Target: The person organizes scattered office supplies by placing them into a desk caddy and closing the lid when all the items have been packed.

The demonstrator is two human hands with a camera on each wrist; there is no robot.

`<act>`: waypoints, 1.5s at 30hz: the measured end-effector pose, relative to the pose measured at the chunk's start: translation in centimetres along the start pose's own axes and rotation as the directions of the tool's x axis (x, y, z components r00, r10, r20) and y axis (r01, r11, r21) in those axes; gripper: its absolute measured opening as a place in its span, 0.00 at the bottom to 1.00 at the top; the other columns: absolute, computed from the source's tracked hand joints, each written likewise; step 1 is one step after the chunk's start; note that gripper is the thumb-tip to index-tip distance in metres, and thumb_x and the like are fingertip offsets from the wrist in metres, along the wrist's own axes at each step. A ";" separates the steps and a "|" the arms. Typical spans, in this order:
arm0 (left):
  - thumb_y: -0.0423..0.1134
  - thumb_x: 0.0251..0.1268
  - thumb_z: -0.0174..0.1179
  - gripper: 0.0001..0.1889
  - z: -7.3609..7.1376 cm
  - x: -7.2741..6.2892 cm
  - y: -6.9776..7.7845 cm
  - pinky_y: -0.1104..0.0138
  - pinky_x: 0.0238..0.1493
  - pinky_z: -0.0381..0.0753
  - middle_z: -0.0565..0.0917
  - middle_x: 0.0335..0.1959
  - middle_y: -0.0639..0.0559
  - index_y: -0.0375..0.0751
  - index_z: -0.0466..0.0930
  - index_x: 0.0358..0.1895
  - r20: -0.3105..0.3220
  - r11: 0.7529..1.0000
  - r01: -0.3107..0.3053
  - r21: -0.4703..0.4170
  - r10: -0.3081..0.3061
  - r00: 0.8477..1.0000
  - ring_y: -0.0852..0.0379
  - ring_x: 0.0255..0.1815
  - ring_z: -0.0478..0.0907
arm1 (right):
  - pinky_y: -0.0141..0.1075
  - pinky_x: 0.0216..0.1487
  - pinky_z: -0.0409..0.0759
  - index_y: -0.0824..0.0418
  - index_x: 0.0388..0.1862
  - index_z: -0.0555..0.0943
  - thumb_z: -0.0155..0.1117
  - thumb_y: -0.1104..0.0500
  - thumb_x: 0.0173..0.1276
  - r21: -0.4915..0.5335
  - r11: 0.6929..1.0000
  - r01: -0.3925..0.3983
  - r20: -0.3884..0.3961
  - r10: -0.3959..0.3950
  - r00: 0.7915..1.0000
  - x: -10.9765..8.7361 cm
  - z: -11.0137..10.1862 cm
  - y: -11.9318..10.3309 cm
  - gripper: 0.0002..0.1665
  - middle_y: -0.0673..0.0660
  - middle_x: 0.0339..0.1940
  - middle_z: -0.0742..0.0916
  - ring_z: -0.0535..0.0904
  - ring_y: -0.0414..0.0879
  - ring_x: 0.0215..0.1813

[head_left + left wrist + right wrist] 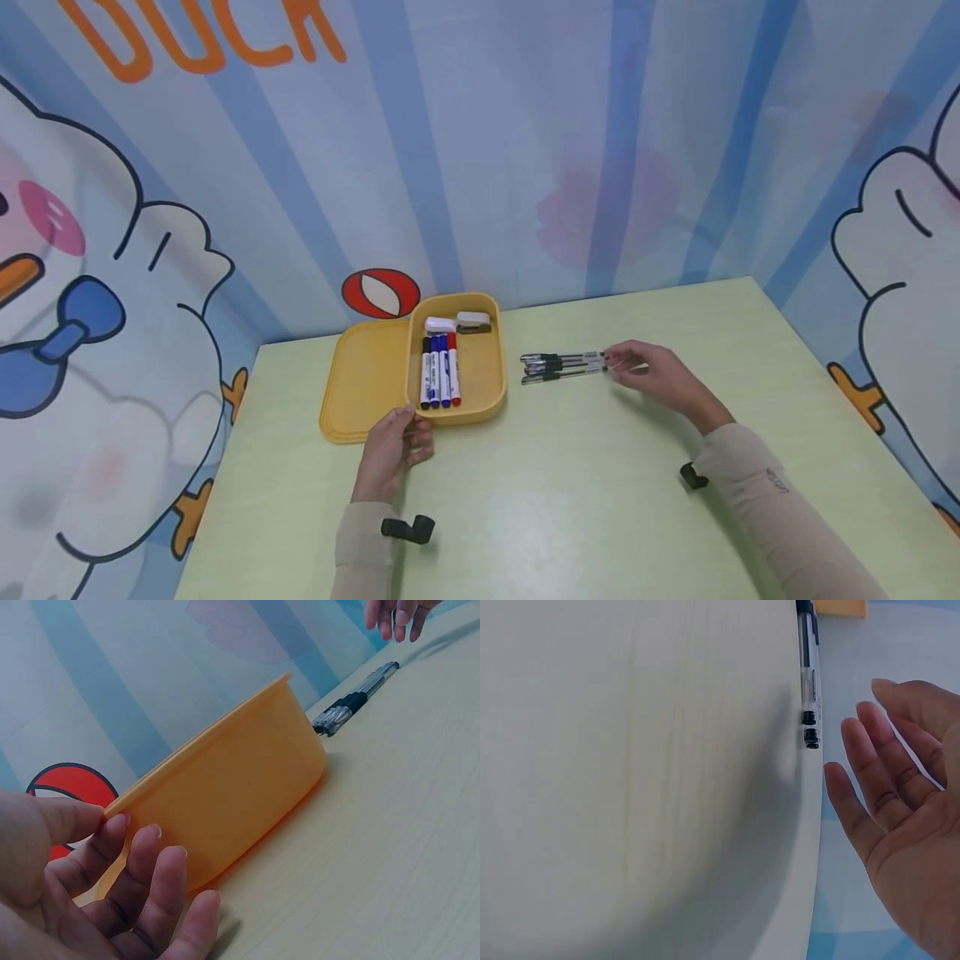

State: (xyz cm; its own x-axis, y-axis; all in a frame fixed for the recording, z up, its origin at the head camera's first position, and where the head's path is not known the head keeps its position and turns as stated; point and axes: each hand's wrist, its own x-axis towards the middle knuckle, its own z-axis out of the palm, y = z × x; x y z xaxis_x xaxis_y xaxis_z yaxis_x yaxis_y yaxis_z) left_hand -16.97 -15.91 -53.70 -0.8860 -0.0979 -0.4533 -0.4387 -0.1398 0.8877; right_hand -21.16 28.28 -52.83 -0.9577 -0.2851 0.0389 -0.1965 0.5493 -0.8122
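My left hand point(393, 450) pinches the rim of a yellow plastic box point(486, 375) at its near left corner. The left wrist view shows thumb and index finger at the rim, the other fingers loosely bent beside the box wall point(232, 787). Inside the box lie several markers point(444, 375) with black, blue and red caps. To its right, several clear pens with black grips point(553, 376) lie side by side on the table. My right hand point(663, 379) hovers by their right ends, fingers slightly bent and apart from the pens point(810, 686) in the right wrist view.
The yellow lid point(367, 379) lies flat to the left of the box. Two small whitish items point(440, 324) sit at the back inside the box. Behind the pale table point(555, 500) hangs a blue striped cartoon curtain point(495, 167).
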 end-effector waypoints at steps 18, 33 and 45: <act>0.47 0.80 0.52 0.14 -0.2 0.2 -0.3 0.59 0.40 0.86 0.84 0.38 0.47 0.38 0.78 0.46 -0.003 1.000 -0.010 -0.004 0.010 1.000 0.54 0.36 0.81 | 0.52 0.55 0.82 0.65 0.62 0.78 0.62 0.62 0.74 -0.074 0.997 -0.027 -0.020 0.025 0.999 0.5 1.2 0.9 0.20 0.64 0.56 0.85 0.83 0.58 0.55; 0.48 0.79 0.53 0.15 -0.2 0.3 -0.1 0.60 0.40 0.86 0.84 0.37 0.49 0.39 0.78 0.45 0.011 0.999 -0.033 0.007 0.033 0.999 0.54 0.36 0.81 | 0.51 0.54 0.83 0.66 0.62 0.78 0.61 0.62 0.75 -0.078 0.996 -0.050 -0.019 0.049 0.999 0.9 1.2 0.6 0.19 0.64 0.56 0.85 0.83 0.60 0.55; 0.48 0.79 0.53 0.16 -0.3 0.4 -0.3 0.60 0.40 0.86 0.85 0.40 0.46 0.36 0.78 0.48 -0.001 1.000 -0.017 0.008 0.017 1.000 0.54 0.36 0.81 | 0.52 0.55 0.83 0.64 0.62 0.79 0.61 0.62 0.76 -0.086 0.995 -0.051 0.001 0.051 0.999 1.0 1.2 0.9 0.18 0.64 0.57 0.85 0.83 0.60 0.56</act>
State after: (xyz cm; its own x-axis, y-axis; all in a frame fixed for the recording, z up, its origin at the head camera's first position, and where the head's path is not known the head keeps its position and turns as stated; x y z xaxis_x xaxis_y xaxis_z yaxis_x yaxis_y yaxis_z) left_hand -17.18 -16.20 -54.16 -0.8932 -0.1015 -0.4381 -0.4246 -0.1304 0.8959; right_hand -22.02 27.56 -54.26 -0.9662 -0.2577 -0.0034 -0.1650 0.6288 -0.7598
